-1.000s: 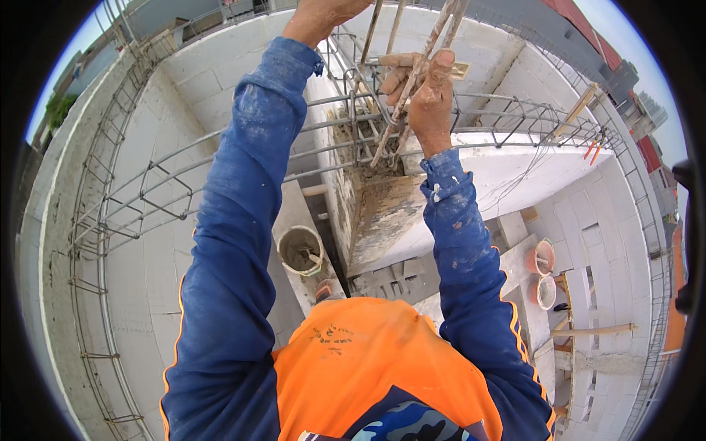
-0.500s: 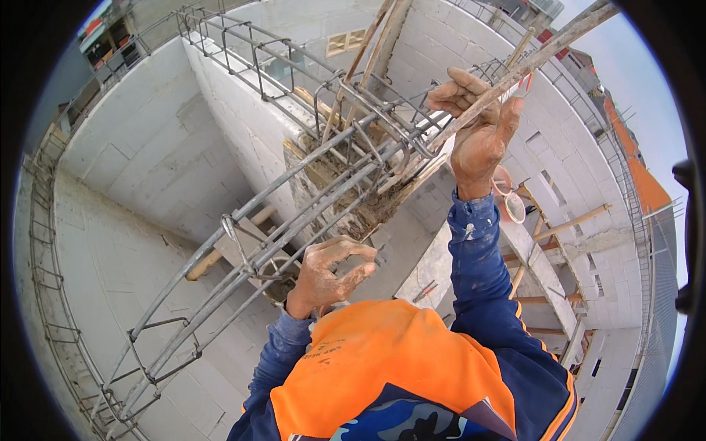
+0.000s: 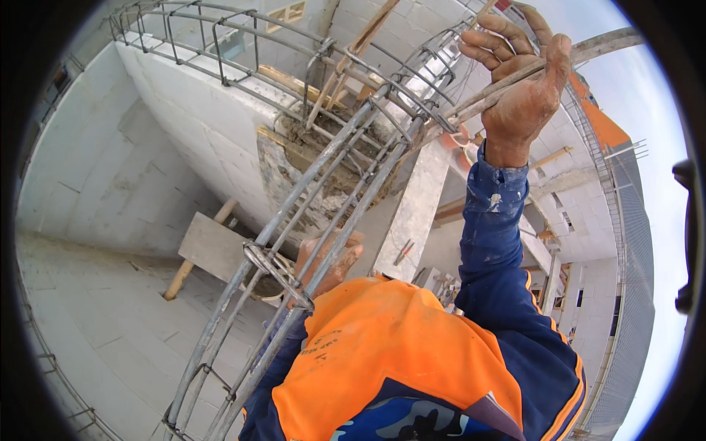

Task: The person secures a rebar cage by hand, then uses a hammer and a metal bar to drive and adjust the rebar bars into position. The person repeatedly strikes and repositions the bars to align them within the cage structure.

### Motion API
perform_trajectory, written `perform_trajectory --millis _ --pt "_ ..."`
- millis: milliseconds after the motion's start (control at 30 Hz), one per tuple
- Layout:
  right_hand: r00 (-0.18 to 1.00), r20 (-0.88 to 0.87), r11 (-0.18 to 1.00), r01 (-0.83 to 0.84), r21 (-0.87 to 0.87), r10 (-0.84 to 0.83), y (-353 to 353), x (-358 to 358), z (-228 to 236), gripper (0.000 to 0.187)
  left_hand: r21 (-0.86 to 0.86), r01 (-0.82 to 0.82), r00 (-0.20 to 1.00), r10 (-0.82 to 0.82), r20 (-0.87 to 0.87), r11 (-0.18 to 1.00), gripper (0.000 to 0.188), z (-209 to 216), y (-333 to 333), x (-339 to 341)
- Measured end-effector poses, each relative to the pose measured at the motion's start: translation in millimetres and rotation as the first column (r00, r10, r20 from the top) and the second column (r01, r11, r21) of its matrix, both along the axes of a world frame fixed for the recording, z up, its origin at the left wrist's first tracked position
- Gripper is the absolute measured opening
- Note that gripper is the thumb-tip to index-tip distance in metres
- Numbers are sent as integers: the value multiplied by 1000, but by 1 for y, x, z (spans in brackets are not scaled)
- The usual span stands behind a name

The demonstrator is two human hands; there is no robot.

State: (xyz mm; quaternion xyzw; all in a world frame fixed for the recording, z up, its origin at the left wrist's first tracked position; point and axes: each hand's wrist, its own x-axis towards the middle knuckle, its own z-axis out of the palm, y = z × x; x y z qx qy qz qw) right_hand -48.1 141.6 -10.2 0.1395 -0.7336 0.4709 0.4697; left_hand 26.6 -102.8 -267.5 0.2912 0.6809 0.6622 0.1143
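Observation:
My right hand (image 3: 519, 103) is raised at the upper right with its fingers stretched apart. A rough wooden pole (image 3: 603, 46) lies across its palm, between thumb and fingers, without the fingers wrapping round it. My left hand (image 3: 331, 257) is low in the middle, behind the bars of a rebar cage (image 3: 346, 173). The bars and blur hide its fingers. The long cage of steel bars and wire stirrups slants from lower left to upper middle. Beneath it, wet-looking grey mortar (image 3: 307, 140) sits at the end of a white block wall (image 3: 198, 125).
Upright wooden sticks (image 3: 358, 50) cross the cage at the wall end. Below are a grey board (image 3: 212, 246) on a round wooden post, a pale plank (image 3: 412, 213) bearing red-handled pliers (image 3: 402, 252), and a partly hidden bucket (image 3: 273, 288). Pink buckets (image 3: 460, 140) stand beyond my right wrist.
My right hand has moved up and to the right, fingers more spread. The rebar cage has shifted in view and now crosses in front of my left hand. The whole view has turned.

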Motion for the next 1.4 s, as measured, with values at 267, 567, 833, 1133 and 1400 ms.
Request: perform_trajectory --millis 267,567,833,1133,1400 --pt "994 -95 995 53 82 -45 -9 3 -9 47 9 -41 999 41 20 999 45 -2 -7 -8" --pt "991 -107 996 -78 53 84 -12 10 -29 58 209 -108 993 114 -19 972 45 33 40 15" --pt "817 -76 791 -573 -214 571 31 -3 -36 82 267 -366 844 439 -308 891 46 86 61 17" --pt "823 29 822 -565 -66 568 59 -3 -26 36 191 -605 621 608 -494 773 47 116 104 3" --pt "865 3 850 -492 -191 501 41 -4 -36 28 211 -813 289 690 -664 543 36 116 126 -3"
